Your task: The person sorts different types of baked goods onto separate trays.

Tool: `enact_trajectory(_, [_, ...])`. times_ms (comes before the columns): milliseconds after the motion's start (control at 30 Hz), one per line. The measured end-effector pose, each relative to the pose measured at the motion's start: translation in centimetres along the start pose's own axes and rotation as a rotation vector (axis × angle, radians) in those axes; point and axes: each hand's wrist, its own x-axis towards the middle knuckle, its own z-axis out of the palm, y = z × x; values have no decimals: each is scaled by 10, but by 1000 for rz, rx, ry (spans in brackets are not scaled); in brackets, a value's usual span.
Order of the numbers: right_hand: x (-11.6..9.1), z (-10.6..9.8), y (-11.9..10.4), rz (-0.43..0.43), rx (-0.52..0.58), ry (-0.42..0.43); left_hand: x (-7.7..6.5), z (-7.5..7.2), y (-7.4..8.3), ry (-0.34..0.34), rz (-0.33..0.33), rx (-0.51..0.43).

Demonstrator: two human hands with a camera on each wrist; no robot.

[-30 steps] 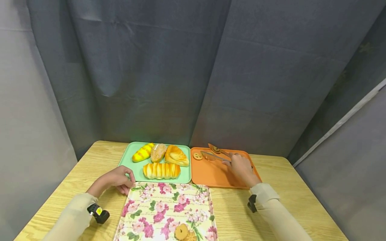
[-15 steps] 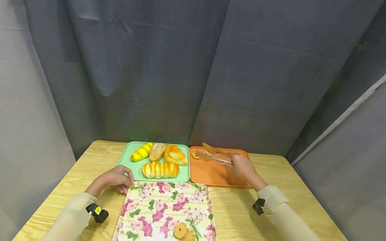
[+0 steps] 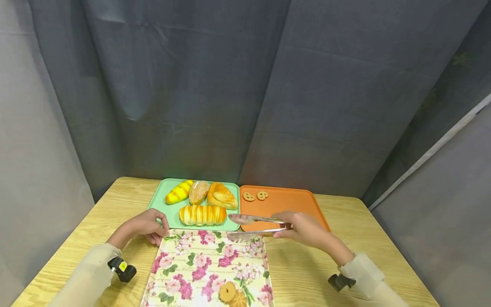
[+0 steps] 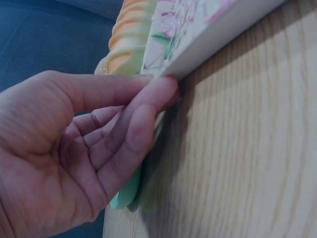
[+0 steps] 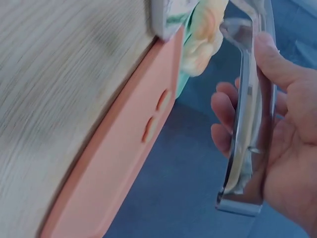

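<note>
My right hand (image 3: 307,230) grips metal tongs (image 3: 261,228), their arms spread apart with nothing seen between them. They hover over the far edge of a floral tray (image 3: 215,256), tips pointing left toward a long ridged bread roll (image 3: 202,215). In the right wrist view the thumb lies along one arm of the tongs (image 5: 250,119), fingers behind. My left hand (image 3: 147,226) pinches the floral tray's far left corner; thumb and forefinger (image 4: 148,91) meet at its rim in the left wrist view. Two round cookies, one scalloped cookie (image 3: 227,292) overlapping another (image 3: 238,299), lie on the floral tray.
A green tray (image 3: 172,217) behind holds a yellow bread (image 3: 179,192), a seeded bun (image 3: 198,192), a folded pastry (image 3: 221,196) and the ridged roll. Beside it, an orange tray (image 3: 287,209) holds two pretzel-shaped cookies (image 3: 248,196). Grey curtains (image 3: 192,106) stand behind the wooden table (image 3: 307,273).
My right hand has brought the tongs from above the orange tray's cookies leftward and nearer, over the floral tray's far edge. Both pretzel-shaped cookies are now uncovered. The left hand stays at the corner.
</note>
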Motion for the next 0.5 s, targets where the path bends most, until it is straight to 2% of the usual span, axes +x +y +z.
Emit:
enact_trajectory(267, [0, -7, -30, -185, 17, -150, 0, -1, 0, 1, -6, 12])
enact_trajectory(500, [4, -1, -46, -313, 29, -234, 0, -1, 1, -2, -12, 8])
